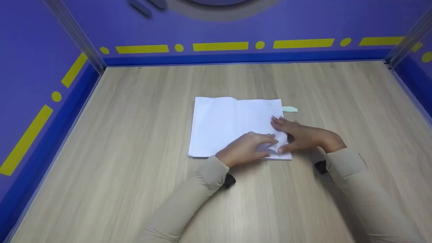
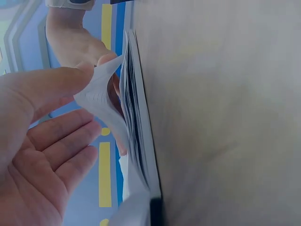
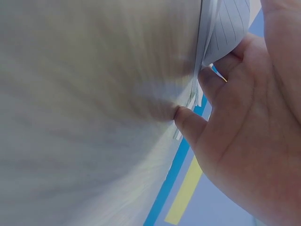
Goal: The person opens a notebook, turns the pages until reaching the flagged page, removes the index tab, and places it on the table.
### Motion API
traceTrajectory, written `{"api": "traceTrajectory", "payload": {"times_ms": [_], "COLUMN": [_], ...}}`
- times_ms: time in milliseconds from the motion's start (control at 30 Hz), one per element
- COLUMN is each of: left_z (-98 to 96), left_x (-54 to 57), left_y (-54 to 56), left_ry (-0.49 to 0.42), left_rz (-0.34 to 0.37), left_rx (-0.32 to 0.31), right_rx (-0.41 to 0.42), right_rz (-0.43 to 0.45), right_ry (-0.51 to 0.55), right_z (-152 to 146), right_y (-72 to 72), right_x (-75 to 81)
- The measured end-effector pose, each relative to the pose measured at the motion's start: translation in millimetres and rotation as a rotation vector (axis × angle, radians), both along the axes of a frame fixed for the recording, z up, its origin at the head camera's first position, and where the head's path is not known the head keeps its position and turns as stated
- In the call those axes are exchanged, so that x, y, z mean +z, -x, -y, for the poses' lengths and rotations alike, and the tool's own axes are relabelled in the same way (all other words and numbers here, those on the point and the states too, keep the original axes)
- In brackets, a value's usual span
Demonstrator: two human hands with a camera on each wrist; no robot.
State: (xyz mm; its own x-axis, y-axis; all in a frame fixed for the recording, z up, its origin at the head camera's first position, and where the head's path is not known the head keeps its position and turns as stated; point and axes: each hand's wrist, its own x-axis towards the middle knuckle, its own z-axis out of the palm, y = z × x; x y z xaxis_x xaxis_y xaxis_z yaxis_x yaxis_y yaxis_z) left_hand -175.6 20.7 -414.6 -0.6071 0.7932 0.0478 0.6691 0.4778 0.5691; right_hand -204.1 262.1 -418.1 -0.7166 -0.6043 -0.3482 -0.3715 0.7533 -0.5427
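Observation:
An open notebook (image 1: pixel 216 125) with white ruled pages lies on the table. My left hand (image 1: pixel 244 148) reaches over the lower right page and holds its raised, curled edge, thumb against the paper. In the left wrist view the lifted page (image 2: pixel 101 96) bows away from the stack beneath. My right hand (image 1: pixel 303 135) rests at the notebook's right edge, fingers extended over the page and thumb by the lower corner. In the right wrist view the curled page (image 3: pixel 230 28) lies against the fingers of that hand, and the little finger touches the table. Parts of the fingers are hidden by paper.
A pale green tab (image 1: pixel 290 109) sticks out from the notebook's right side. The wood-grain table (image 1: pixel 135 118) is bounded by blue panels (image 1: pixel 219 30) with yellow marks at the back and sides.

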Motion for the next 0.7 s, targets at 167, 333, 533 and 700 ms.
{"api": "traceTrajectory", "payload": {"times_ms": [167, 333, 533, 700], "left_z": [-4.1, -4.5, -3.9, -3.0], "left_x": [-0.8, -1.6, -1.6, -1.2], "left_y": [1.0, 2.8, 3.6, 2.9], "left_ry": [0.011, 0.009, -0.025, -0.042], "left_rz": [-0.014, -0.042, -0.025, -0.018], "left_rx": [-0.010, -0.002, 0.020, 0.033], "right_rx": [0.000, 0.001, -0.008, -0.010], "right_rz": [0.001, -0.008, -0.012, -0.026], "right_ry": [-0.007, -0.004, 0.011, 0.043], "right_z": [0.6, 0.8, -0.3, -0.6], "right_y": [0.2, 0.2, -0.3, -1.1], "right_x": [-0.8, -0.9, -0.5, 0.0]}}
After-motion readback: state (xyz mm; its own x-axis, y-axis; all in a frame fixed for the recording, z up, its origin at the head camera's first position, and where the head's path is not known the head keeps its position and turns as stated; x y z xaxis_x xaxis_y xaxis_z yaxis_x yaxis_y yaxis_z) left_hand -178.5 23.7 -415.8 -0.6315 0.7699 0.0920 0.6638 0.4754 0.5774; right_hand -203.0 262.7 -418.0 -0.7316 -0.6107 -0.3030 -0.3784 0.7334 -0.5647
